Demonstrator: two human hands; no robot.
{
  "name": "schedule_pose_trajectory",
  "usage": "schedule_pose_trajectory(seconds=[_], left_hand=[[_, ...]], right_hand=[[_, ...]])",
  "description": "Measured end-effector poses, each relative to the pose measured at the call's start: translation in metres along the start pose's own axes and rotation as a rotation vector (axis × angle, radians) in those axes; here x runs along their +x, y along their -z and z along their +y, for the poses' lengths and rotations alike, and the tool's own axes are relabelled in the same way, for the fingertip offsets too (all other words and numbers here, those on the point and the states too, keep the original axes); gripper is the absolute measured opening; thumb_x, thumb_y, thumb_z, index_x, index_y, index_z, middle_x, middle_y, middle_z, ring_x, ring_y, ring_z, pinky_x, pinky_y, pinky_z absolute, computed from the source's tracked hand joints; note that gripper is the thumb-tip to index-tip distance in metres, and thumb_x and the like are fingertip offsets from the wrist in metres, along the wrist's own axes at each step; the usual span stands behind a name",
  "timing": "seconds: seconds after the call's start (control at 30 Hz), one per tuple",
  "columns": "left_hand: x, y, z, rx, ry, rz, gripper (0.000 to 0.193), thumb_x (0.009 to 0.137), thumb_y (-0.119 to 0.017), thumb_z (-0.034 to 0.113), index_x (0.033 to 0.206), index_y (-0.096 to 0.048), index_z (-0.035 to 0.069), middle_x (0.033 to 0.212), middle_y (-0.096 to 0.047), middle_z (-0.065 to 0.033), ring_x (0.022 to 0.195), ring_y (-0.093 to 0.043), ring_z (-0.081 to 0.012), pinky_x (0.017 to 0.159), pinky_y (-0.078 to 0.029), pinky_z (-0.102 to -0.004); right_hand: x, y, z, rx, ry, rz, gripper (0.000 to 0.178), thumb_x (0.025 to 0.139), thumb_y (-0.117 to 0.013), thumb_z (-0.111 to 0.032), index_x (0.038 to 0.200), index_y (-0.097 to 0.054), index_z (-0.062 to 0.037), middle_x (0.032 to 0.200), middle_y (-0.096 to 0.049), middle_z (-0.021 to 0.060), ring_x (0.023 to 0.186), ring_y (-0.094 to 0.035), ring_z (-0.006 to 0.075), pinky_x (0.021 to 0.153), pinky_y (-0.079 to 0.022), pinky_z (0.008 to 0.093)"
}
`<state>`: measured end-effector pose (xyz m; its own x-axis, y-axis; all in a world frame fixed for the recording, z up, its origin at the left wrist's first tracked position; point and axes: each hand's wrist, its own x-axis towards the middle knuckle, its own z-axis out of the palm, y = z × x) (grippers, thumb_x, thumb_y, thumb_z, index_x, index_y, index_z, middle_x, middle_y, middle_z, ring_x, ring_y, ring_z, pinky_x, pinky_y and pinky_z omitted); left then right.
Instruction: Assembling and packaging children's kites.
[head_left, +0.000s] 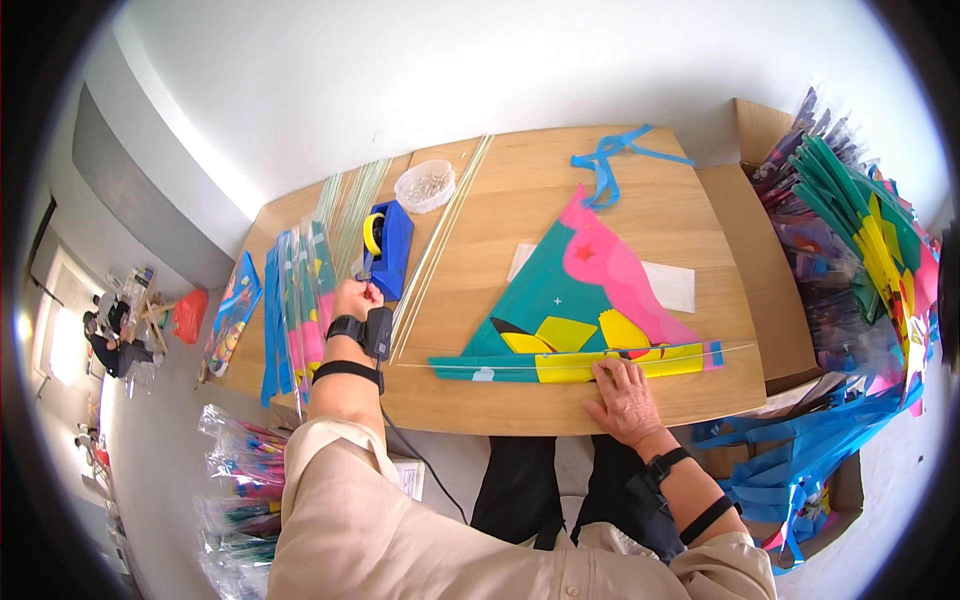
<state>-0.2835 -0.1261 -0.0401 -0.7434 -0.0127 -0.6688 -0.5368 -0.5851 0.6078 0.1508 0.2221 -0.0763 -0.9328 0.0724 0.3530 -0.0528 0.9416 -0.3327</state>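
Note:
A kite (pixel 560 290) of green, pink and yellow sheet lies on the table, its tip pointing away from me. Along its near edge runs a thin pale rod (pixel 480 366). My right hand (pixel 627 402) rests on that edge, fingers stretched over the yellow part and thumb apart. At the front of a blue tape dispenser (pixel 393 250) is my left hand (pixel 356 298), its fingers curled closed; whatever they hold, if anything, is hidden. The dispenser carries a yellow tape roll (pixel 373 233). Blue ribbon tails (pixel 605 165) trail from the kite's far tip.
Long thin rods (pixel 440 250) and a clear tub of small pieces (pixel 425 186) lie beyond the dispenser. Folded kites in plastic (pixel 300 290) cover the table's left side. Cardboard boxes (pixel 735 250) with bundled kites stand right; more bagged kites (pixel 240 480) hang lower left.

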Motion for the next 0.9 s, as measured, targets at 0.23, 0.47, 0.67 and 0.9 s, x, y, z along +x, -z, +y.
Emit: schedule_pose_trajectory(seconds=[0.23,0.47,0.67,0.9], left_hand=[[0.03,0.041,-0.06,0.109,-0.354,-0.199,0.005,0.088,-0.053,0.004,0.083,-0.052,0.004,0.07,-0.052,-0.0054,0.059,-0.051,-0.0145,0.049,-0.041,-0.0265],[-0.133,-0.023,-0.143,0.803,-0.477,-0.628,0.005,0.083,-0.064,0.009,0.083,-0.06,0.006,0.067,-0.057,-0.0007,0.055,-0.051,-0.009,0.047,-0.04,-0.0225],[-0.174,-0.051,-0.269,1.326,-0.512,-1.042,0.005,0.083,-0.066,0.002,0.08,-0.063,0.0,0.069,-0.061,-0.0028,0.062,-0.056,-0.0088,0.055,-0.044,-0.0253],[-0.186,-0.081,-0.29,1.625,-0.671,-0.93,0.009,0.077,-0.07,0.008,0.078,-0.066,0.001,0.074,-0.067,-0.0163,0.07,-0.066,-0.0306,0.064,-0.051,-0.0397]], right_hand=[[0.004,0.008,0.004,-0.026,0.01,0.043,0.061,0.08,-0.068,-0.033,0.129,-0.053,0.0005,0.125,-0.049,0.014,0.12,-0.045,0.0347,0.104,-0.037,0.0459],[-0.004,0.007,0.003,0.041,-0.027,-0.003,0.06,0.081,-0.069,-0.032,0.127,-0.053,0.0013,0.127,-0.048,0.0135,0.119,-0.046,0.0343,0.102,-0.038,0.0453],[-0.003,0.003,0.003,0.053,0.002,0.023,0.058,0.081,-0.069,-0.031,0.126,-0.052,0.0013,0.127,-0.047,0.014,0.12,-0.045,0.0342,0.103,-0.038,0.0447],[-0.003,0.001,0.007,0.078,-0.011,0.007,0.058,0.081,-0.068,-0.032,0.126,-0.053,0.0007,0.128,-0.046,0.0133,0.122,-0.043,0.0334,0.105,-0.036,0.0441]])
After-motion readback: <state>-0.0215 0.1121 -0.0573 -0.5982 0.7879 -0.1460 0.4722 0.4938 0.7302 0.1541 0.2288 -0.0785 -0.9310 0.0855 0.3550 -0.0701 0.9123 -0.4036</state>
